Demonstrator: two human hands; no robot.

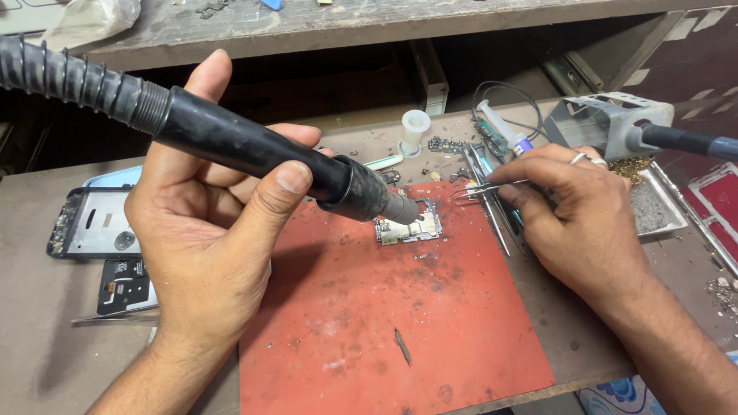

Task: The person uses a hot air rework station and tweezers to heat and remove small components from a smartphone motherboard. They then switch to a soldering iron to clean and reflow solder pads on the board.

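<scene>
My left hand (207, 230) grips a black hot-air wand (254, 150) with a ribbed hose, its metal nozzle angled down just over a small circuit board (409, 229). The board lies on a red-orange work mat (384, 330). To the right of the board, my right hand (573, 223) pinches a pair of metal tweezers (480, 188), whose tips rest at the mat's upper right edge, a little apart from the board.
A phone frame (88, 223) and a dark back part (123, 286) lie at the left. Behind the mat sit a white spool (415, 127), a syringe (503, 127), loose small parts, and a metal iron stand (607, 123) with a tray (653, 207) at the right.
</scene>
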